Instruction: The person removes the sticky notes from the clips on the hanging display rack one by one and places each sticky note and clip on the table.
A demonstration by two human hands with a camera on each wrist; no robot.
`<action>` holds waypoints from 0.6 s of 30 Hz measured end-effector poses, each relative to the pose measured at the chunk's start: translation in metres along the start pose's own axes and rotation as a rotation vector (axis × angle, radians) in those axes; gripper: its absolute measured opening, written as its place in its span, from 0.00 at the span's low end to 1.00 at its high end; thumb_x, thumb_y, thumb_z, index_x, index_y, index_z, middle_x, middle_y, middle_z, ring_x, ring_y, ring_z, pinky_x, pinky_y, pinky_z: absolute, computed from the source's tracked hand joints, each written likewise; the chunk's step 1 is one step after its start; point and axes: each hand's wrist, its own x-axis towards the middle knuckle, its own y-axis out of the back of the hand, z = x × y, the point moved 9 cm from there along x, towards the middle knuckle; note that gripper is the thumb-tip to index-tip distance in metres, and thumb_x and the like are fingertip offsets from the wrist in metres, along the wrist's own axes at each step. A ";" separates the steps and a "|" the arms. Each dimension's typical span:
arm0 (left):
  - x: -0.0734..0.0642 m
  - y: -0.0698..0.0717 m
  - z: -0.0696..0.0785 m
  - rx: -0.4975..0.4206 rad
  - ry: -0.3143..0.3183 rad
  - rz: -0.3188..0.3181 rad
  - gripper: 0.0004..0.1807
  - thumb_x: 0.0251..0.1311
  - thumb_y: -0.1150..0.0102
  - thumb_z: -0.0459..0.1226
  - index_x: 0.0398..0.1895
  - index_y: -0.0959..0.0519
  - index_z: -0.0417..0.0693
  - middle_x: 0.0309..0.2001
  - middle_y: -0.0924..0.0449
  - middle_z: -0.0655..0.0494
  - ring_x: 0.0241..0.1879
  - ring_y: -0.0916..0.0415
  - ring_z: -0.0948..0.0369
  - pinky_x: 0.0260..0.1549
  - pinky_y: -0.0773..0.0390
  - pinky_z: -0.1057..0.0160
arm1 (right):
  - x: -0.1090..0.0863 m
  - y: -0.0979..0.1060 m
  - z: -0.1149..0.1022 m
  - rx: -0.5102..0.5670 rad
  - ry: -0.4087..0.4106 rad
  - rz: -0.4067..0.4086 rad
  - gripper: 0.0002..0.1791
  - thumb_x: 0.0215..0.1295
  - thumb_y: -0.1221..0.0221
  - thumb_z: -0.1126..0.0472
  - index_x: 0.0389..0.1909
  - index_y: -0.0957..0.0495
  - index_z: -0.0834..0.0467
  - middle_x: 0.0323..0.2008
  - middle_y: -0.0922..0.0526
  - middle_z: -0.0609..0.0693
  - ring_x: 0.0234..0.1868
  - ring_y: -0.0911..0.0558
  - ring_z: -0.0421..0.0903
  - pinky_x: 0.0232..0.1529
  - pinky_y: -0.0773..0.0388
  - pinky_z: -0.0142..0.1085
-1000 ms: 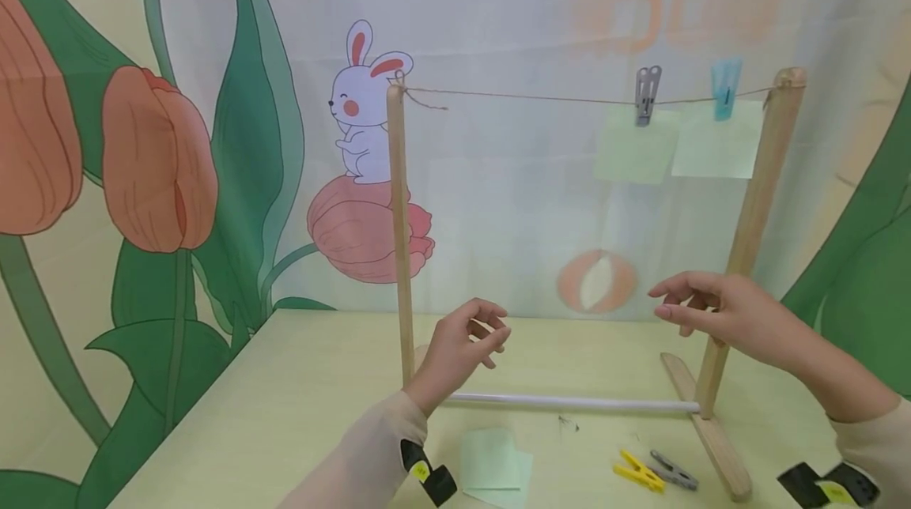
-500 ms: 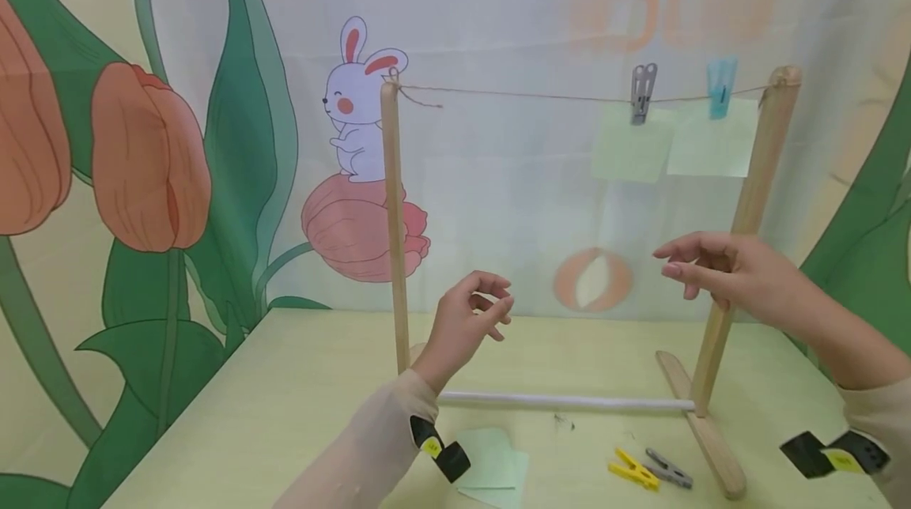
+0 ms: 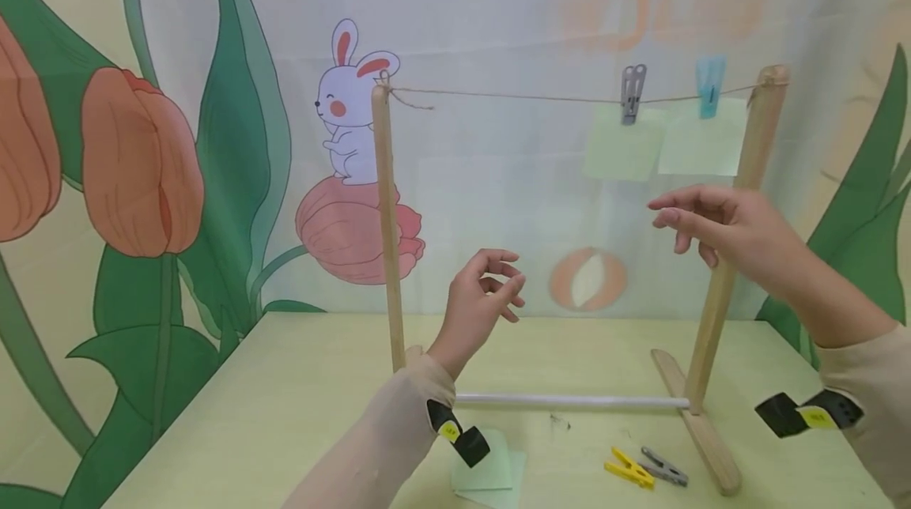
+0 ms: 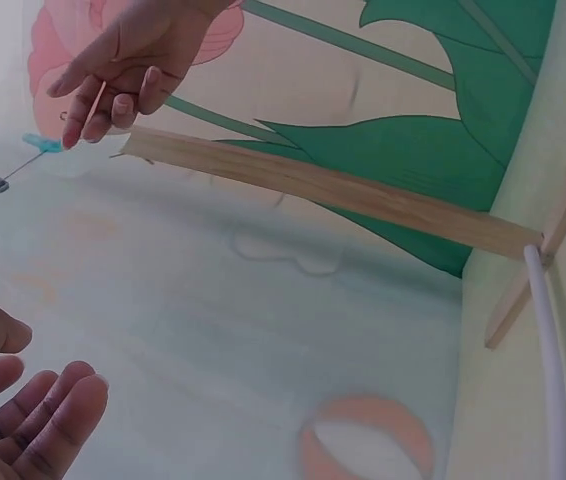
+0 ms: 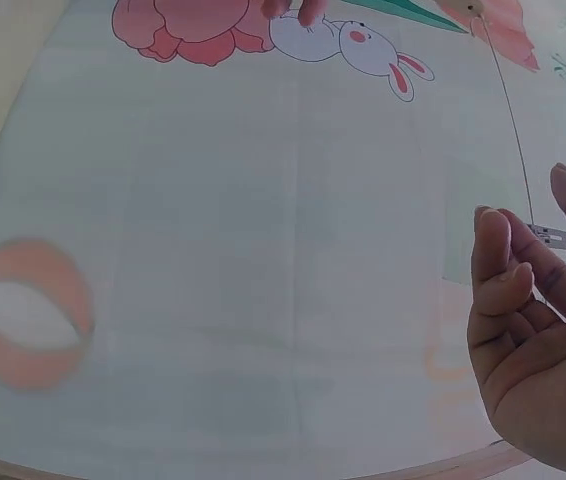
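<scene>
My left hand hangs in the air inside the wooden frame, fingers loosely bent and holding nothing. Higher up, my right hand hovers in front of the right post, below the hung papers, likewise with nothing in its relaxed fingers. A string runs between the post tops. On it a grey clothespin holds one pale green paper square, and a blue clothespin holds another paper square beside it. The right wrist view shows the grey clothespin behind my fingers.
On the table lie a small stack of green paper squares, a yellow clothespin and a loose grey clothespin. A white rod joins the frame's feet. Behind stands a printed cloth.
Both hands have risen, the right hand farther, from the lower post toward the hanging papers. The head view has shifted slightly. Papers and clothespins stay in place.
</scene>
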 end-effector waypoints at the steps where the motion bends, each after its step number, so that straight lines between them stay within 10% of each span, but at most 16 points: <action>1: 0.002 0.000 0.002 -0.006 -0.003 0.004 0.15 0.63 0.41 0.34 0.52 0.25 0.46 0.42 0.24 0.42 0.29 0.19 0.49 0.23 0.15 0.60 | 0.002 0.001 -0.001 0.004 -0.005 0.007 0.11 0.71 0.47 0.61 0.46 0.20 0.43 0.26 0.18 0.40 0.17 0.30 0.42 0.17 0.31 0.34; 6: 0.012 -0.006 0.009 -0.017 -0.009 0.008 0.14 0.63 0.41 0.33 0.52 0.25 0.45 0.42 0.24 0.42 0.25 0.20 0.61 0.23 0.15 0.60 | 0.010 0.007 -0.009 -0.014 -0.010 0.038 0.10 0.71 0.46 0.59 0.47 0.20 0.44 0.27 0.18 0.40 0.18 0.30 0.43 0.18 0.31 0.33; 18: 0.030 -0.023 0.027 0.007 -0.029 -0.012 0.14 0.63 0.41 0.36 0.52 0.25 0.46 0.42 0.23 0.44 0.28 0.18 0.53 0.24 0.15 0.62 | 0.024 0.035 -0.032 0.019 -0.010 0.172 0.09 0.67 0.42 0.57 0.46 0.19 0.48 0.23 0.20 0.39 0.16 0.29 0.41 0.17 0.31 0.30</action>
